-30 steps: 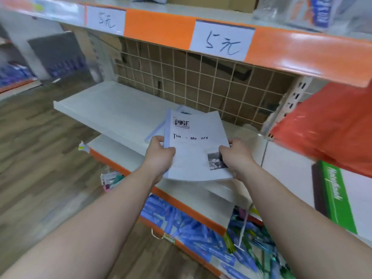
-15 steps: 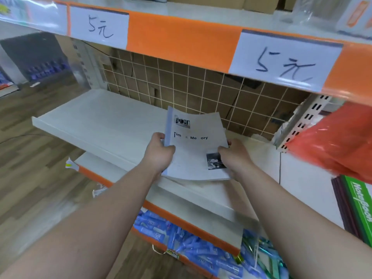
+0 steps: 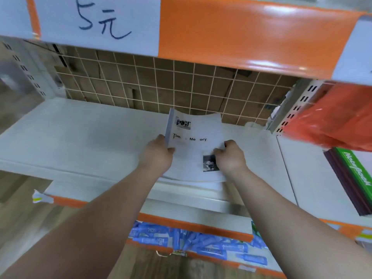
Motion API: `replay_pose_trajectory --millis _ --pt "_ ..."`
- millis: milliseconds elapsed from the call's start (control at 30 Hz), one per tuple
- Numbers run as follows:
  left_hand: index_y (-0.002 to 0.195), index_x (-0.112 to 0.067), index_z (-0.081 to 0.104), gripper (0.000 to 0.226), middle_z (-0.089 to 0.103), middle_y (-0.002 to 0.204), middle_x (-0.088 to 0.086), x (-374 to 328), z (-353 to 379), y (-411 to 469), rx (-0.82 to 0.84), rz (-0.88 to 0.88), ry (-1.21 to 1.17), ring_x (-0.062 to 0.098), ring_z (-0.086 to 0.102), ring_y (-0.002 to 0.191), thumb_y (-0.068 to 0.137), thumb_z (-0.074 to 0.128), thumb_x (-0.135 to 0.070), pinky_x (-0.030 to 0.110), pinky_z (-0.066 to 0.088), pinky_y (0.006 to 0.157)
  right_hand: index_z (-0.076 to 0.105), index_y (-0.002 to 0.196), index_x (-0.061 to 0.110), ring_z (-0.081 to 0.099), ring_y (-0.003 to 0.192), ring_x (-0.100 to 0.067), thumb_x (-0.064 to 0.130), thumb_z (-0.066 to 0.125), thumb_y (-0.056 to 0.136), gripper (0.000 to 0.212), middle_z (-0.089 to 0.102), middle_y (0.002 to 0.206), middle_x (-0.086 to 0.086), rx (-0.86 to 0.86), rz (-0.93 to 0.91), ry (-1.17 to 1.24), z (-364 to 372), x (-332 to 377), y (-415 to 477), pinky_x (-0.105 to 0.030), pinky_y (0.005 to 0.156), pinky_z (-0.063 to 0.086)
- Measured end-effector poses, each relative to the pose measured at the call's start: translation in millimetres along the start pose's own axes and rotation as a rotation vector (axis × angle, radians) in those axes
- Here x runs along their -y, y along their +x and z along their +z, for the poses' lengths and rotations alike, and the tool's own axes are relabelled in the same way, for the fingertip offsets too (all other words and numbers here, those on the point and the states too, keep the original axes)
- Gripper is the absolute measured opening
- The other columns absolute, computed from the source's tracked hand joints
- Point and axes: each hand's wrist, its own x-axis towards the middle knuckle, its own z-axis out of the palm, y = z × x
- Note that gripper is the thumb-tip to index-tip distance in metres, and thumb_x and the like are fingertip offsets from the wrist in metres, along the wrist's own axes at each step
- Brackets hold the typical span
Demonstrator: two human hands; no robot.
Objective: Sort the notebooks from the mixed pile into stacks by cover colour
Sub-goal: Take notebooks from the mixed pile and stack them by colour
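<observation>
Both hands hold a white paper-covered notebook (image 3: 193, 147) over the white metal shelf (image 3: 80, 137).

The cover faces up and reads "Tim" and "Me ory", with some letters too faint to read. A small dark picture is printed above these words and another just beside the right hand (image 3: 231, 158). The long axis runs away from the person: the spine lies at the left hand (image 3: 157, 156) and the far edge curls up toward the wire grid (image 3: 161, 83). The left hand grips the spine edge with the thumb on the cover, and the right hand pinches the opposite edge with curled fingers. Above the hands a white paper label (image 3: 96, 21) reads "5元" on an orange strip (image 3: 251, 33). Well right of the right hand lies a green notebook (image 3: 356, 170) marked "Notebook". Below the arms, a lower shelf holds blue packets (image 3: 191, 240).
</observation>
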Motion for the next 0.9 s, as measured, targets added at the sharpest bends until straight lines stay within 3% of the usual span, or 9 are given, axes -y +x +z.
replay_pose_trajectory --millis 100,267,500,567,733,900 --pt "0.118 -0.002 0.049 0.038 0.055 0.116 0.019 5.3 1.3 3.6 0.010 0.023 0.121 0.038 0.055 0.105 0.098 0.055 -0.033 0.036 0.042 0.081 0.053 0.109 0.006 0.057 0.096 -0.032 0.026 0.055 0.091 0.027 0.062 0.106 -0.012 -0.006 -0.009 -0.088 0.3 -5.1 -2.4 -0.028 0.070 0.036" --pt "0.119 -0.001 0.051 0.040 0.051 0.116 0.021 11.9 4.4 4.1 0.012 0.034 0.162 0.040 0.055 0.103 0.098 0.055 -0.034 0.040 0.047 0.087 0.054 0.113 0.005 0.055 0.107 -0.034 0.034 0.058 0.093 0.036 0.060 0.115 -0.016 0.004 -0.015 -0.157 2.3 -11.4 -6.7 -0.028 0.072 0.035" --pt "0.119 -0.001 0.053 0.039 0.048 0.118 0.022 15.2 5.9 3.4 0.023 0.029 0.137 0.041 0.054 0.102 0.098 0.054 -0.034 0.040 0.046 0.090 0.047 0.086 0.012 0.052 0.088 -0.032 0.039 0.058 0.092 0.029 0.062 0.106 -0.019 -0.004 -0.009 -0.216 5.6 -16.3 -10.0 -0.027 0.068 0.031" --pt "0.118 0.000 0.053 0.040 0.048 0.119 0.022 15.1 6.7 2.5 0.014 0.032 0.140 0.040 0.054 0.102 0.098 0.055 -0.034 0.040 0.045 0.090 0.046 0.085 0.012 0.048 0.084 -0.030 0.038 0.058 0.093 0.030 0.061 0.106 -0.019 -0.012 -0.008 -0.222 5.7 -15.3 -11.2 -0.027 0.068 0.030" --pt "0.114 0.001 0.055 0.040 0.049 0.119 0.021 15.6 9.4 2.0 -0.002 -0.006 0.139 0.039 0.056 0.100 0.099 0.054 -0.036 0.038 0.045 0.089 0.047 0.085 0.012 0.054 0.100 -0.033 0.038 0.058 0.093 0.029 0.062 0.104 -0.018 -0.010 -0.021 -0.225 6.8 -16.1 -13.1 -0.028 0.068 0.031" --pt "0.111 0.001 0.058 0.038 0.051 0.117 0.020 18.0 9.5 3.3 -0.003 -0.034 0.054 0.039 0.058 0.096 0.097 0.057 -0.034 0.040 0.047 0.090 0.048 0.086 0.011 0.045 0.081 -0.026 0.038 0.057 0.094 0.029 0.060 0.107 -0.018 -0.021 -0.021 -0.219 7.9 -16.5 -14.9 -0.027 0.067 0.031"
